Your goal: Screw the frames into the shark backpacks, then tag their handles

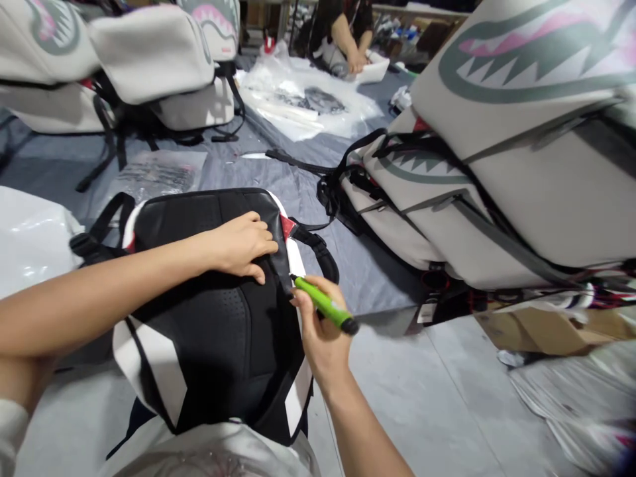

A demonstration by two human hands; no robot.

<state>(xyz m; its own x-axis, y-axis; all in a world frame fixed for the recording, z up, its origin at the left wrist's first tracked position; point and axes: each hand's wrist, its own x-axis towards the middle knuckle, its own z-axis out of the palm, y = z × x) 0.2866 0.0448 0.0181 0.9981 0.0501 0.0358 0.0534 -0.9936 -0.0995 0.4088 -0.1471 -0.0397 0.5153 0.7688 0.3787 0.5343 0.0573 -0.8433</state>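
A black and white backpack lies with its black padded back panel facing up, straps out at both sides. My left hand rests on the upper part of the panel, fingers curled and apart from the thumb, with nothing visible in it. In my right hand is a green marker with a dark end. Its tip points at the panel's right edge, by the white trim below a red tab. Whether the tip touches the surface is too small to tell.
Light backpacks with shark-mouth prints are stacked at the right, more backpacks at the upper left. Clear plastic bags lie on the grey-covered table. Another person's hands work at the far side. Cardboard is at the lower right.
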